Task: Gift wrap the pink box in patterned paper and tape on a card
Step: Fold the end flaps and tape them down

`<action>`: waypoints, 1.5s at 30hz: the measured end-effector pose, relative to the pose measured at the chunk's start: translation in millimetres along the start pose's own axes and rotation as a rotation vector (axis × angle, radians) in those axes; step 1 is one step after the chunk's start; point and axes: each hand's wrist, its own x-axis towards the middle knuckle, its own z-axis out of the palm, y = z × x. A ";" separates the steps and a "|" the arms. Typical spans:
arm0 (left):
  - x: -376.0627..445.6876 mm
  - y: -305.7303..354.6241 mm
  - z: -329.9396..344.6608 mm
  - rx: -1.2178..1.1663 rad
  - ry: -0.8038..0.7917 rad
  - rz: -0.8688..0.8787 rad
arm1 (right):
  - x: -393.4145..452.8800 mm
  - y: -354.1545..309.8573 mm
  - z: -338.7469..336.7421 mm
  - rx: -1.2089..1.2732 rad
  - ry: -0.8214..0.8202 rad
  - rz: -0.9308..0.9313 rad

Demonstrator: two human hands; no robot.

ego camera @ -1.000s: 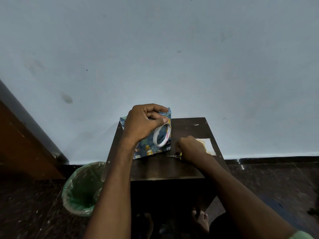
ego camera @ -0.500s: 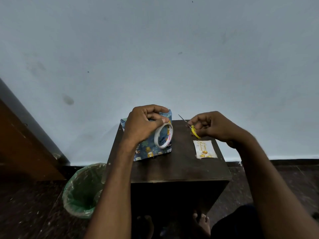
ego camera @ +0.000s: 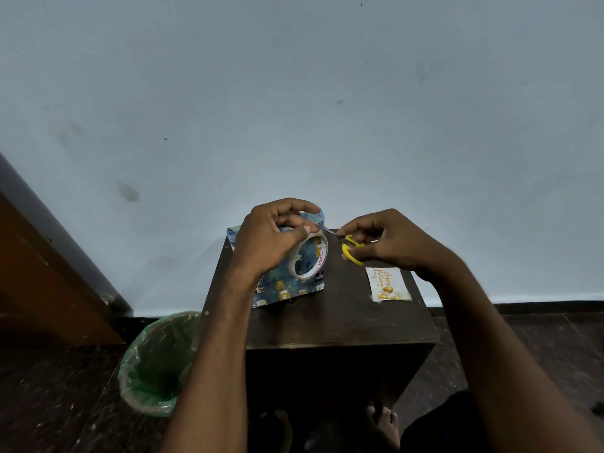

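The box wrapped in blue patterned paper [ego camera: 287, 287] stands on the dark wooden table [ego camera: 327, 322], at its back left. My left hand [ego camera: 271, 237] holds a roll of clear tape [ego camera: 309, 259] against the top of the box, thumb on the roll. My right hand [ego camera: 389, 241] grips small yellow-handled scissors [ego camera: 351, 248], whose blades point left and reach the tape near my left thumb. A white birthday card with gold print [ego camera: 387, 284] lies flat on the table to the right, just below my right hand.
A bin lined with a green bag [ego camera: 157, 364] stands on the floor left of the table. A pale wall rises right behind the table. A brown wooden panel [ego camera: 42, 276] leans at the far left. Bare feet [ego camera: 382, 426] show below the table front.
My right hand picked up the scissors from the table beside the card, raised them and brought the blades left to the tape. My left hand stayed on the roll and box.
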 end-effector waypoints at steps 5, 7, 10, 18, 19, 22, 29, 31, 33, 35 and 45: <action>-0.3 0.6 -0.2 0.027 -0.003 0.001 | 3.3 -3.3 5.8 -0.003 0.028 -0.029; -0.1 0.4 -0.1 0.030 -0.003 0.003 | 4.0 -4.5 7.9 -0.001 0.034 -0.039; 0.1 -0.4 -0.3 0.035 -0.005 0.006 | 6.1 -5.4 10.4 -0.036 0.059 -0.058; 0.2 -1.7 -0.8 0.027 0.002 0.013 | 6.0 -8.4 11.5 -0.088 0.087 -0.079; 0.2 -1.5 -0.7 0.030 0.002 0.017 | 6.1 -8.4 11.1 -0.100 0.086 -0.085; 0.3 -0.6 -0.8 0.048 -0.002 0.026 | 5.6 -8.6 10.5 -0.131 0.076 -0.087; 3.4 -4.1 -0.1 0.092 0.018 0.010 | -0.3 -3.5 3.1 -0.103 0.084 -0.017; 4.2 -4.5 -0.3 0.084 0.026 0.002 | 2.1 6.7 4.9 -0.140 0.140 0.034; 5.2 -5.3 -0.3 0.083 0.036 -0.004 | 5.3 19.0 8.1 -0.224 0.133 0.096; 5.5 -6.3 0.3 0.086 0.040 -0.010 | 8.0 33.4 13.4 -0.370 0.051 0.157; 5.2 -7.0 1.8 0.095 0.051 -0.011 | 22.2 54.2 66.2 -0.872 -0.164 0.173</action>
